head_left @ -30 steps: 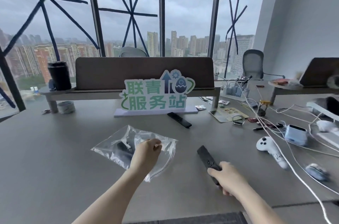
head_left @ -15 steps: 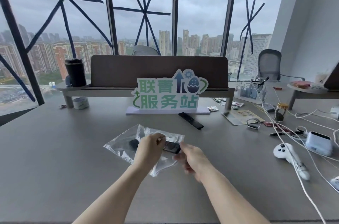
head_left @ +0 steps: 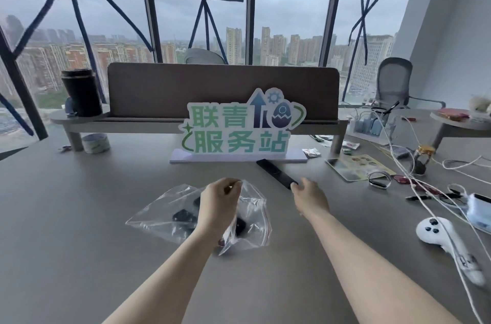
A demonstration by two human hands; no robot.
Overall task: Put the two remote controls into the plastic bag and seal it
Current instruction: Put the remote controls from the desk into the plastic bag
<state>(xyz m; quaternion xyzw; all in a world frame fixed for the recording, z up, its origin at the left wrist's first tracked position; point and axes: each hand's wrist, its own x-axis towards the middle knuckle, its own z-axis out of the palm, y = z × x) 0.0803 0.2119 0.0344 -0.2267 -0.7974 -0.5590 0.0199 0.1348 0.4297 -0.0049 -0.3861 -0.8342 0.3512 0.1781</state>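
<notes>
A clear plastic bag [head_left: 159, 214] lies on the grey table with its mouth toward the right. One black remote control [head_left: 183, 216] is inside it, partly hidden by my left hand [head_left: 219, 202], which pinches the bag's upper mouth edge and lifts it. The second black remote control [head_left: 276, 173] lies on the table in front of the sign. My right hand [head_left: 309, 196] reaches to its near end, fingertips at or just touching it, nothing held.
A green and white sign [head_left: 239, 129] stands behind the remote. A white game controller [head_left: 441, 236], white cables [head_left: 414, 190], a wristband [head_left: 378, 180] and small clutter lie to the right. A tape roll [head_left: 95, 143] and a black cup [head_left: 82, 92] sit at the left back.
My right hand pushed the first remote into the bag, let go, and moved forward and right to the second remote. My left hand kept hold of the bag's mouth.
</notes>
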